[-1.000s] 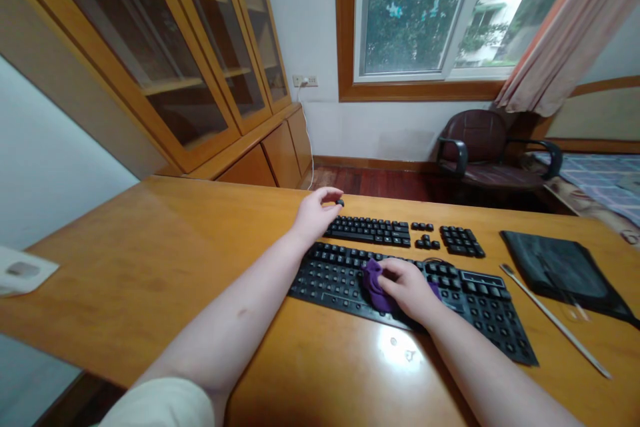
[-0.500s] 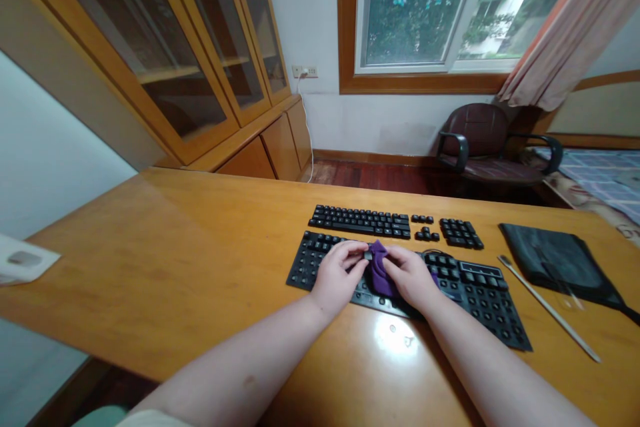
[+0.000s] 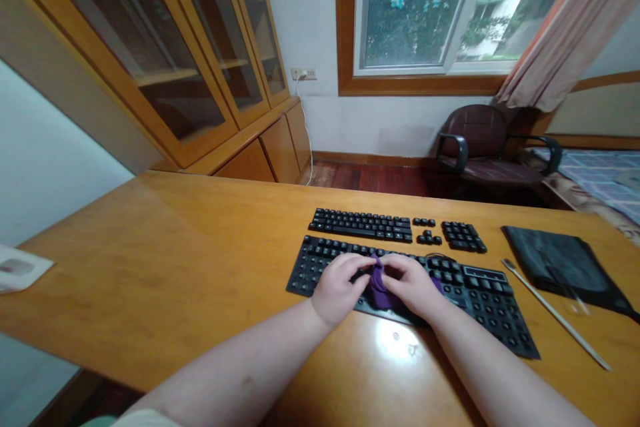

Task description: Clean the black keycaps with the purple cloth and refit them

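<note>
My right hand (image 3: 411,283) is closed around a bunched purple cloth (image 3: 383,292), held above the middle of a black keyboard (image 3: 487,310). Facing it, my left hand (image 3: 341,285) pinches at the cloth's upper edge, thumb and forefinger brought together. The small dark keycap that showed in these left fingers a moment ago is now covered by fingers and cloth. Much of the keyboard has bare key sockets, while its top row of keys is in place. Behind it, loose black keycaps (image 3: 360,223) lie in rows, with a number-pad group (image 3: 463,236) to their right.
Right of the keyboard lies a long thin pale brush (image 3: 557,315), beside a dark pouch (image 3: 565,270) with a clear item on it. A white object (image 3: 23,268) sits at the desk's left edge. An armchair (image 3: 480,143) stands beyond the wooden desk (image 3: 200,247).
My left fingertips have come in against the cloth, and the keycap between them has gone out of sight. The view has tilted slightly, so the desk things sit a little lower.
</note>
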### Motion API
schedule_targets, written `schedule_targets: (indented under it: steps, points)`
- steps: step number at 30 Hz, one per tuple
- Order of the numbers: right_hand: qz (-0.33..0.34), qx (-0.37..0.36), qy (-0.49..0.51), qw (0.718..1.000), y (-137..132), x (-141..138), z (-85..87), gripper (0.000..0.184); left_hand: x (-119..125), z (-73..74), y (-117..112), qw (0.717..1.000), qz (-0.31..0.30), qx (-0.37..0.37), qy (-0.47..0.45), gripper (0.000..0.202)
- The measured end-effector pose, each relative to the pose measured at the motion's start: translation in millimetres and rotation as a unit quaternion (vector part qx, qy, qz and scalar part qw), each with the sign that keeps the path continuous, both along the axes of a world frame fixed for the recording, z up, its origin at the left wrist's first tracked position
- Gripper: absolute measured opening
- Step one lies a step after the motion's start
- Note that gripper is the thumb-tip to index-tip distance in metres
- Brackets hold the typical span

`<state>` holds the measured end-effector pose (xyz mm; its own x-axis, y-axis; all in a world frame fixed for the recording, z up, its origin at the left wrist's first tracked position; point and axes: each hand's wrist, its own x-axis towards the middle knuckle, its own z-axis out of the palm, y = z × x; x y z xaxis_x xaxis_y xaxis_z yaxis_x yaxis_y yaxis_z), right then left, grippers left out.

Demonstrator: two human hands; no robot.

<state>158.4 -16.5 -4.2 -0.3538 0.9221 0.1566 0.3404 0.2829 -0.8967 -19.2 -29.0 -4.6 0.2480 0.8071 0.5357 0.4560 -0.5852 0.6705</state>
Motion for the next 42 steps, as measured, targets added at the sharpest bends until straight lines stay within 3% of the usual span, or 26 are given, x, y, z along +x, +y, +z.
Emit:
schedule_targets:
  steps: [6, 11, 17, 21, 35, 42]
  points:
    - [0.016, -0.003, -0.003, 1.0, -1.1, 1.6, 2.0, 0.01, -2.6, -3.8, -0.7, 0.994, -0.044, 0.079, 0.067, 0.024]
    - [0.03, 0.013, -0.028, 0.999, 1.9, 4.1, 3.8, 0.019, -0.8, -3.7, 0.1, 0.996, -0.032, 0.047, 0.07, 0.026]
    - [0.014, 0.006, -0.03, 0.999, 0.8, 3.3, 2.7, 0.011, -0.1, -6.1, 0.1, 0.995, -0.017, 0.055, 0.076, 0.026]
    - [0.015, 0.007, -0.044, 0.999, 1.4, 4.8, 2.7, 0.017, 0.2, -5.6, 0.7, 0.995, -0.021, 0.048, 0.083, 0.027]
    - [0.042, -0.047, 0.053, 0.997, 3.1, 5.9, 4.4, 0.022, 2.9, -1.5, 2.2, 0.997, 0.047, -0.036, -0.041, 0.021]
    - [0.021, -0.061, 0.061, 0.996, 4.0, 7.3, -0.9, 0.014, 1.6, -5.9, 5.5, 0.993, -0.026, -0.065, -0.097, 0.02]
